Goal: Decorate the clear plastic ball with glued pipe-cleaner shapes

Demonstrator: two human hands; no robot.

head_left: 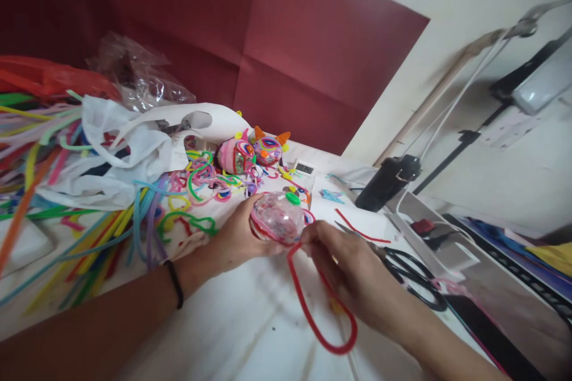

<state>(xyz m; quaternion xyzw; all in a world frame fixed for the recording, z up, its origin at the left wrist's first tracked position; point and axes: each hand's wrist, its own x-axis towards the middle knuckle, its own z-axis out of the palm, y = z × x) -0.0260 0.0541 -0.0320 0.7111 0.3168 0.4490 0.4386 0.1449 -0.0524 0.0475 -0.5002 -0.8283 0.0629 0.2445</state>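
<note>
My left hand (236,232) is closed around the side of a clear plastic ball (277,217) that has a green spot on top and a red band low on its side. Against the ball's right side, my right hand (342,262) pinches a red pipe cleaner (308,315). The pipe cleaner hangs below the fingers in a long loop. Beyond the ball stand two decorated balls, one pink (236,155) and one with orange horns (269,147). Black-handled scissors (413,277) lie to the right of my right hand, near another red pipe cleaner piece (360,229).
Bundles of coloured pipe cleaners (107,238) and a white plastic bag (120,149) cover the left side. Curled pieces (196,181) lie behind the ball. A small digital timer (304,168) stands at the back. On the right are a black box-shaped object (386,181) and a phone (491,333).
</note>
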